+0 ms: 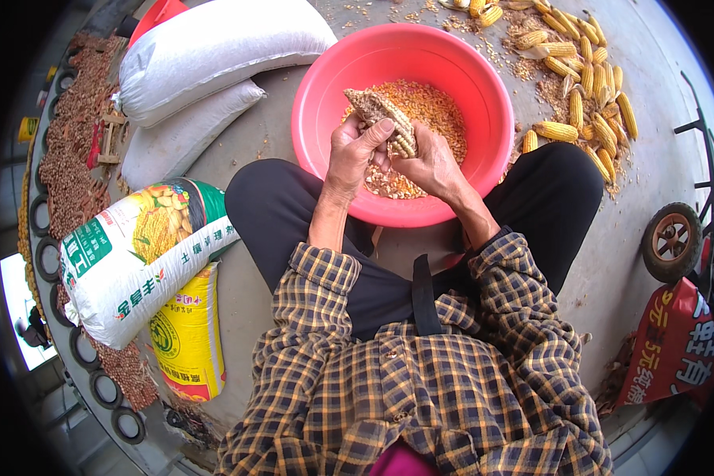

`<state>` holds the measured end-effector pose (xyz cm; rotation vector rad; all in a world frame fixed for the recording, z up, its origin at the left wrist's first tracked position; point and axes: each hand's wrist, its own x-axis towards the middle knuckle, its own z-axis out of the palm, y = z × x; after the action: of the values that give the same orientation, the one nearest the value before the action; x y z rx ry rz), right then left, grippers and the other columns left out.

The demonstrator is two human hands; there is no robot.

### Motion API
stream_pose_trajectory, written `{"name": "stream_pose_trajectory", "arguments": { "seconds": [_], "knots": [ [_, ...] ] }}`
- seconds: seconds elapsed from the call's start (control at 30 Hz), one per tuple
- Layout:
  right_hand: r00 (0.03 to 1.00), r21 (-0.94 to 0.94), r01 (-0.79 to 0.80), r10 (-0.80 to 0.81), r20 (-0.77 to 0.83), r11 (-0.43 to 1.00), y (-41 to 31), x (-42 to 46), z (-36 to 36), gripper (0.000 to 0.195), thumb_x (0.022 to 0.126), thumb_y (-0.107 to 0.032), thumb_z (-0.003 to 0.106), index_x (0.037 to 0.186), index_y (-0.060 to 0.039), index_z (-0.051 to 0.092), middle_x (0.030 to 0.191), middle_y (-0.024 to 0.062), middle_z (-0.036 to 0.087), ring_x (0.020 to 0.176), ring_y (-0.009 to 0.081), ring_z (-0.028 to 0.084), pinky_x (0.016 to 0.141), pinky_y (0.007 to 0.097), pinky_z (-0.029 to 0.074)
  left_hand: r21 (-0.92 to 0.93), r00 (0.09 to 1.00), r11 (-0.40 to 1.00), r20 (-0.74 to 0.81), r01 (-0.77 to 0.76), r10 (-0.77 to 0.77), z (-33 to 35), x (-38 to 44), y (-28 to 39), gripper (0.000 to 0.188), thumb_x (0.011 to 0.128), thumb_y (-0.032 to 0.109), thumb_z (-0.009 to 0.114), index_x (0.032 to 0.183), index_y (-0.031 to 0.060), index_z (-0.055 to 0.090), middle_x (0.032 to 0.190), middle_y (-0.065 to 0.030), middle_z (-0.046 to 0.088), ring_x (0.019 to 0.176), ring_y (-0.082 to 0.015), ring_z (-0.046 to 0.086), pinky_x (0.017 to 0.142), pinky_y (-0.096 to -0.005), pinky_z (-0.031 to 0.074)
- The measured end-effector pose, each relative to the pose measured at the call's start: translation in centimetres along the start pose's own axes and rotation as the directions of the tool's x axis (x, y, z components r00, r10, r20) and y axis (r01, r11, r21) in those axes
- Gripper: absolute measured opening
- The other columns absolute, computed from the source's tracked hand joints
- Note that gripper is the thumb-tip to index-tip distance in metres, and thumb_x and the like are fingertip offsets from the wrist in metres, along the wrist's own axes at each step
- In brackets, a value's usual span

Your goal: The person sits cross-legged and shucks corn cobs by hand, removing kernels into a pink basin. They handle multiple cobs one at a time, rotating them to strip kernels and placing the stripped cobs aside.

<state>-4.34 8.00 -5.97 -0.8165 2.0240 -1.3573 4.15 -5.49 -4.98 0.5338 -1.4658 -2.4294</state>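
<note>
Both of my hands hold a partly shelled corn cob [400, 124] above a large pink-red plastic basin [500, 107]. My left hand [357, 149] grips it from the left, its thumb lying across the cob. My right hand [431, 160] closes on its lower right end. Pale kernels stand in rows along the cob's right side, while its left side looks rough and brownish. Loose yellow and orange corn kernels [443, 107] cover the basin's bottom. The basin sits on the floor between my bent knees. The hands partly hide the cob and some kernels.
Many yellow corn cobs [601, 83] lie on the concrete floor at the upper right. Full white sacks [214, 53] are stacked at the upper left, with a printed sack [149, 256] and a yellow bag [193, 333] below. A wheel [671, 242] and red bag [669, 351] stand at the right.
</note>
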Motion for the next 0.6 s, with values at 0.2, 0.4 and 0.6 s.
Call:
{"name": "stream_pose_trajectory", "arguments": {
  "seconds": [0.2, 0.4, 0.6],
  "knots": [
    [0.995, 0.322, 0.0, -0.03, 0.09, 0.947, -0.3, 0.3, -0.4, 0.032, 0.07, -0.011, 0.069, 0.098, 0.0013, 0.059, 0.081, 0.0092, 0.067, 0.079, 0.0176, 0.064, 0.072, 0.0333, 0.051, -0.036, 0.998, 0.999, 0.061, -0.014, 0.017, -0.1, -0.3, 0.4, 0.029, 0.09, 0.021, 0.066, 0.11, 0.0027, 0.055, 0.075, -0.0025, 0.057, 0.055, -0.009, 0.054, 0.048, -0.0238, 0.047],
    [0.998, -0.068, 0.047, -0.05, -0.039, 0.997, -0.8, -0.1, -0.6, 0.034, 0.073, -0.017, 0.067, 0.097, 0.0056, 0.058, 0.077, 0.025, 0.065, 0.075, 0.0374, 0.066, 0.07, 0.0403, 0.051, 0.217, 0.998, 0.976, 0.064, -0.03, 0.017, 0.5, -0.1, 0.0, 0.038, 0.081, 0.02, 0.079, 0.108, 0.0047, 0.056, 0.08, -0.0021, 0.061, 0.053, -0.0059, 0.051, 0.044, -0.0202, 0.042],
    [0.965, 0.314, -0.15, 0.071, 0.251, 0.937, -1.8, -0.3, -1.5, 0.018, 0.076, -0.009, 0.063, 0.092, -0.0018, 0.064, 0.074, 0.006, 0.068, 0.063, 0.0169, 0.062, 0.056, 0.0299, 0.046, 0.145, 0.996, 0.989, 0.091, -0.008, -0.006, 0.1, -0.3, 0.1, 0.033, 0.084, 0.014, 0.075, 0.108, 0.0023, 0.055, 0.074, -0.0028, 0.061, 0.05, -0.007, 0.05, 0.044, -0.0215, 0.043]
  ]
}}
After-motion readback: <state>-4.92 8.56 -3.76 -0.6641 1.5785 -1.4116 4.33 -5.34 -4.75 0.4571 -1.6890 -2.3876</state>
